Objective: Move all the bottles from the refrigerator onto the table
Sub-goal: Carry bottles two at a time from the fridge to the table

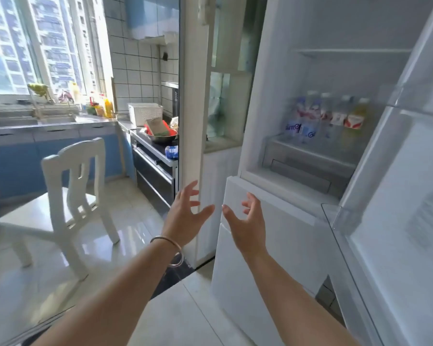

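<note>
both hands empty, left hand point(185, 216) and right hand point(248, 221) spread before the open refrigerator point(310, 71).
clear plastic bottles point(328, 116) stand upright in a row on its shelf, caps up, labels blurred.

Open white refrigerator point(265, 101) with a row of blurred clear plastic bottles point(328, 116) upright on a shelf, bare left hand point(185, 216) and right hand point(248, 221) spread empty before it, white wooden chair point(73, 186) at left.
</note>
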